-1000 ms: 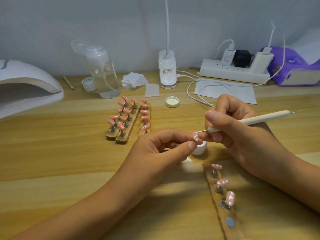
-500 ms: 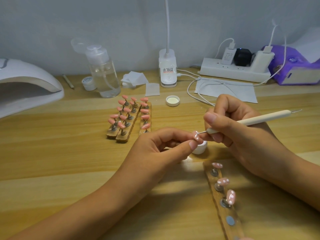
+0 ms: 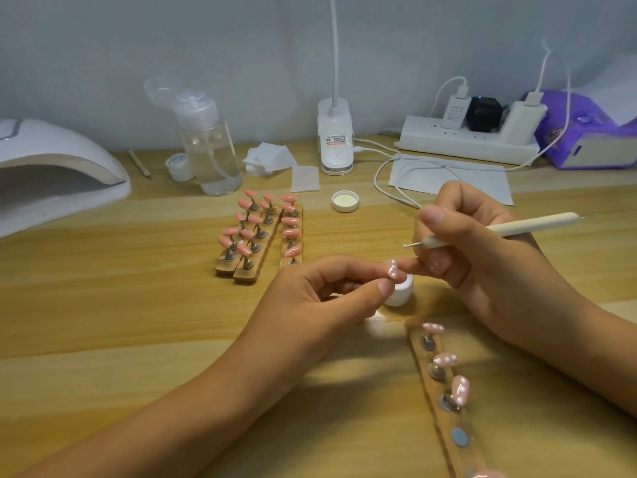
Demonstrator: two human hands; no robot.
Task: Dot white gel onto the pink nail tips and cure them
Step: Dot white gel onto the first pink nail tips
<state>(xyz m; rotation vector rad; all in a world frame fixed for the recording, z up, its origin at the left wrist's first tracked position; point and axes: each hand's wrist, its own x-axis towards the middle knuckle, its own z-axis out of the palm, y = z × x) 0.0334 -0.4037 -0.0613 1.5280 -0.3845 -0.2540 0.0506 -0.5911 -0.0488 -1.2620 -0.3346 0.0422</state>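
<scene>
With the left hand (image 3: 320, 294), pinches a pink nail tip (image 3: 392, 270) between thumb and forefinger, the other fingers curled loosely beneath. Holds it raised over the bench (image 3: 138, 322), just above the small white gel pot (image 3: 400, 294). Already carries a few white dots on that tip.

With the right hand (image 3: 482, 263), grips a white dotting tool (image 3: 531, 226) pen-fashion, fingers wrapped close round its front end. Keeps the metal ball point aimed left and lifted clear of the tip, with one lower finger stretched out to just beside it.

By the right forearm, on a wooden strip (image 3: 448, 439) running toward the camera: dotted tips (image 3: 444, 359) on their stands, then bare metal discs (image 3: 459, 437) further down. Beyond the left hand, wooden holders (image 3: 246, 272) side by side, packed with plain pink tips (image 3: 256, 232). At the far left, a white curing lamp (image 3: 51, 167), mouth open toward the bench. Between the holders and the cables (image 3: 382, 181), an upturned white lid (image 3: 345, 200).
</scene>
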